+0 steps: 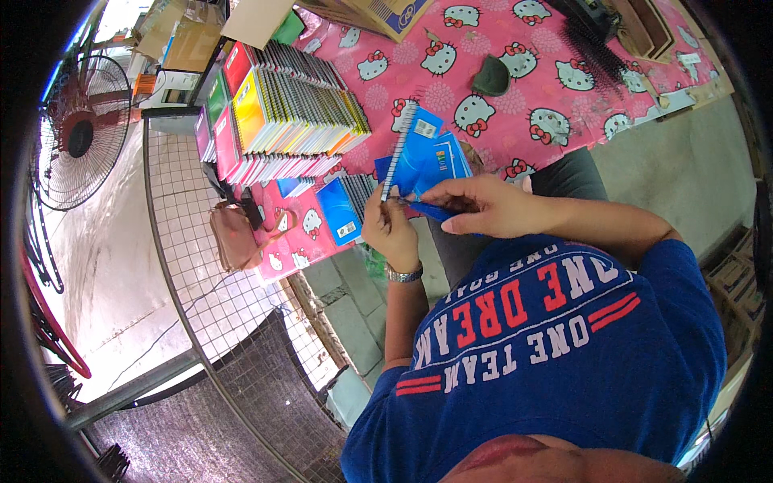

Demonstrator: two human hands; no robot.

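Observation:
A blue spiral notebook (420, 158) lies tilted at the near edge of the pink table, its wire binding along the left side. My left hand (388, 232) pinches the lower end of that binding and the notebook's corner. From the right, my right hand (481, 206) is closed round blue-handled pliers (431, 211), whose metal tip meets the wire end beside my left fingers. The exact contact at the tip is too small to make out. Left of my left hand rests a group of blue spiral notebooks (338, 211).
Tall stacks of spiral notebooks (282, 109) in several colours stand at the left on the cartoon-cat tablecloth (439, 90). A dark green cup-like object (491, 76) is beyond my hands. A cardboard box (366, 14) sits far back, a brown bag (235, 235) and fan (84, 133) at left.

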